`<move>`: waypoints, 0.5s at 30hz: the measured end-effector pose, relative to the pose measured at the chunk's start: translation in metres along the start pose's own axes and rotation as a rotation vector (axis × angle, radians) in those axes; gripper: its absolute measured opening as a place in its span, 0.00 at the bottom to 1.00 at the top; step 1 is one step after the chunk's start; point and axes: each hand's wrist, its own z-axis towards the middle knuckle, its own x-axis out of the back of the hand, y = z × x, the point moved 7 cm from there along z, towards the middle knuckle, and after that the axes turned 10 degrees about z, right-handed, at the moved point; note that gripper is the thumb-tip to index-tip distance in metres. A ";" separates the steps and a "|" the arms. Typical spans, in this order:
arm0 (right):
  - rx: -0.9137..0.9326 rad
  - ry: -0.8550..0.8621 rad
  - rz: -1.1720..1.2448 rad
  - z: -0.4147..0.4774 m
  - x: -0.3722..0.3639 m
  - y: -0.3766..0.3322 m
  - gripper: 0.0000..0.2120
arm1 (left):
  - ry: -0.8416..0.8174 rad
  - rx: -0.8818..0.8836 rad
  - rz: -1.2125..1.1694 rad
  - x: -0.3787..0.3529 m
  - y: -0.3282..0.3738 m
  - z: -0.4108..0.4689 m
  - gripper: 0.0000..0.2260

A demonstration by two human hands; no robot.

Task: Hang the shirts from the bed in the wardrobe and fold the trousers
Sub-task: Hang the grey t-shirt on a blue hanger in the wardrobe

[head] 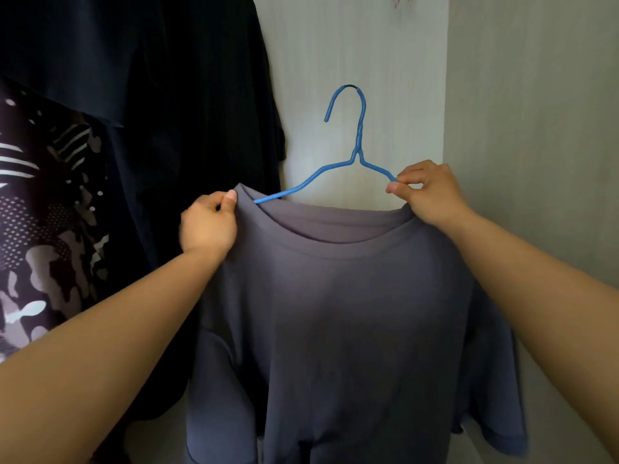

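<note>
The grey shirt [335, 313] hangs front-on in the middle of the view, held up at its neckline by both hands, with its body and short sleeves falling out of sight at the lower edge. The left hand [209, 222] is curled tight on the collar's left corner, thumb on top of the fabric. The right hand [428, 192] pinches the right end of the blue hanger [361, 135] between thumb and fingertips, and its palm rests on the collar's right side. The hanger's left arm slants down and slips under the collar edge just beside the left thumb. Its right arm lies bare above the neckline as far as the pinch. The hook stands upright in front of the pale back panel [351, 45], and I cannot tell whether it rests on anything. Dark garments [201, 112] hang close on the left, their edge touching or overlapping the shirt's left side, and a patterned garment [50, 212] hangs beyond them. A narrow strip of bare panel lies between the dark garments and the corner where the side wall [536, 128] begins. The shirt's right sleeve hangs near that wall.
</note>
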 end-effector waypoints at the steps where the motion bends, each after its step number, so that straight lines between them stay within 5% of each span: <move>1: -0.006 0.020 0.049 -0.001 -0.001 -0.002 0.08 | -0.041 -0.040 0.040 -0.003 0.003 -0.001 0.15; 7: -0.013 0.027 0.076 0.010 0.004 -0.018 0.09 | -0.198 -0.458 0.334 -0.012 0.036 -0.003 0.11; 15: -0.042 -0.118 0.019 0.010 0.029 -0.008 0.07 | -0.115 -0.340 0.226 0.001 0.026 0.019 0.10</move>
